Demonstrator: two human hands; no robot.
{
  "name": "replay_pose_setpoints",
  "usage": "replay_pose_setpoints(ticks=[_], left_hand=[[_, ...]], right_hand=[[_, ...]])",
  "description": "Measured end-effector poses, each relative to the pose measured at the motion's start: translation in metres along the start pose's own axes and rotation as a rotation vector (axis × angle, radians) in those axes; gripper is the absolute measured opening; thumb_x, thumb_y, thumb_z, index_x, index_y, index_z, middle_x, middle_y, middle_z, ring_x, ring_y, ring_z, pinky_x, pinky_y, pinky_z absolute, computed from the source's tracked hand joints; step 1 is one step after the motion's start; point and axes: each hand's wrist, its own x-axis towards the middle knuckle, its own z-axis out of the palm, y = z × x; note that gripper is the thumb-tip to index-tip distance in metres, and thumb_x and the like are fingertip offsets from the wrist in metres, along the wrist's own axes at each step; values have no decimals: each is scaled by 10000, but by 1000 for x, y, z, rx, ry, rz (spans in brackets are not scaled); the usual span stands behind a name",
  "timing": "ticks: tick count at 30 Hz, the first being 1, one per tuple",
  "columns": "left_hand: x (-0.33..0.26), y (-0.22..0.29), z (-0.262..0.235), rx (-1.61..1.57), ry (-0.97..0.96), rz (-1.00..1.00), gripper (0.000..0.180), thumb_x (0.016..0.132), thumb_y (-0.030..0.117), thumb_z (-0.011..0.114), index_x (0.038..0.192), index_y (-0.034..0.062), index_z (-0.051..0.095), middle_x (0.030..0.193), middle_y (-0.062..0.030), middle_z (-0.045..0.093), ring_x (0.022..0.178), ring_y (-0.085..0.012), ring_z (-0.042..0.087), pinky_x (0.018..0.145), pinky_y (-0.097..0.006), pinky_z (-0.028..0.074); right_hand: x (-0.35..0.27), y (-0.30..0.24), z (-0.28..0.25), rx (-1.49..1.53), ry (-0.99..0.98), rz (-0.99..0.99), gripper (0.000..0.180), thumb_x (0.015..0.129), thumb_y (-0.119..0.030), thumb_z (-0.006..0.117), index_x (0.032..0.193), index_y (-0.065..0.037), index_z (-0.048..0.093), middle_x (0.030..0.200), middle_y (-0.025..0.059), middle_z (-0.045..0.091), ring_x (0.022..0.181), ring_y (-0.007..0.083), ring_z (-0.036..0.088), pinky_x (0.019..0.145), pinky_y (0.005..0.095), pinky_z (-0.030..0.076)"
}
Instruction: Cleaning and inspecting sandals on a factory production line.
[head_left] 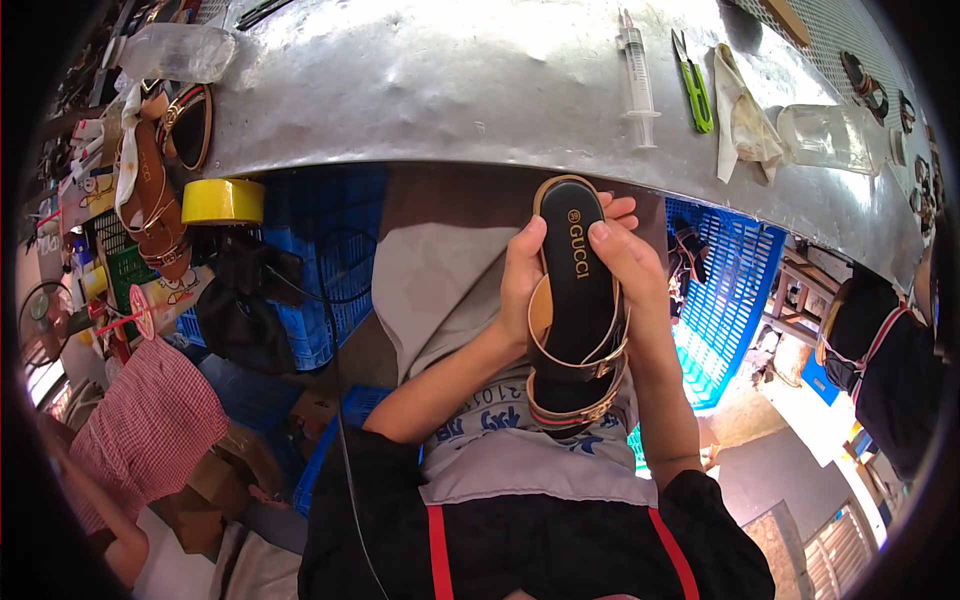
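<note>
A black sandal [578, 290] with tan straps sits between both hands, held up over the person's lap just in front of the near edge of the metal worktop [450, 90]. Its long axis runs nearly straight away from the body, toe end toward the worktop and strapped heel end down near the chest. The footbed faces up toward the camera.

The left hand [520, 290] grips the sandal's left edge, fingers wrapped behind the sole and the thumb pressed on top near the toe end. The right hand [630, 270] grips the right edge, thumb laid on the footbed and fingers curled around the far side, some fingertips showing past the toe. Both sets of fingers are clamped on the sandal rather than spread. The two hands sit about level, neither clearly nearer to the shoe than the other.

On the worktop, well apart from the hands, lie a syringe [636, 75], green snips [694, 85], a crumpled cloth [745, 120] and a clear jar [835, 135]. At the left end rest more brown sandals [150, 195] and a roll of yellow tape [222, 201]. Blue crates [725, 300] stand beneath the worktop.
</note>
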Motion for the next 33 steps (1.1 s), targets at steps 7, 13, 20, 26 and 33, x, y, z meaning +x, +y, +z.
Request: replay_pose_setpoints(ticks=[7,13,20,26,33], left_hand=[[-3,16,-2,-18,32,-96,706,1053,518,269,1391,-81,426,1401,-268,491,1291,-331,506,1109,-440,405],[2,50,-5,43,61,-279,656,1057,477,327,1346,-92,476,1331,-278,550,1235,-341,554,1066,-438,455],[0,59,-10,237,21,-330,679,1062,517,288,1352,-65,482,1313,-240,582,1206,-295,582,1052,-409,472],[-11,48,16,302,-182,-290,841,1026,639,130,1447,-30,417,1417,-201,525,1292,-273,521,1129,-382,373],[-61,56,2,427,-101,-490,794,1031,594,266,1498,-44,337,1448,-195,495,1314,-275,509,1143,-397,351]], right_hand=[[-4,12,15,-14,46,-42,308,1038,-258,541,1150,15,628,1005,30,672,872,65,632,759,201,500],[-5,33,45,205,151,-164,288,1048,-251,515,1110,9,623,984,38,665,857,74,637,758,212,509],[-4,46,39,331,79,-168,347,1038,-308,519,1183,0,586,1013,57,668,875,109,660,774,238,532],[-32,33,21,288,-15,-200,372,1043,-310,509,1262,-15,565,1038,50,667,948,115,658,830,259,538],[-49,41,-39,357,-41,-169,337,986,-244,590,1211,7,598,1133,112,679,1018,200,663,908,346,540]])
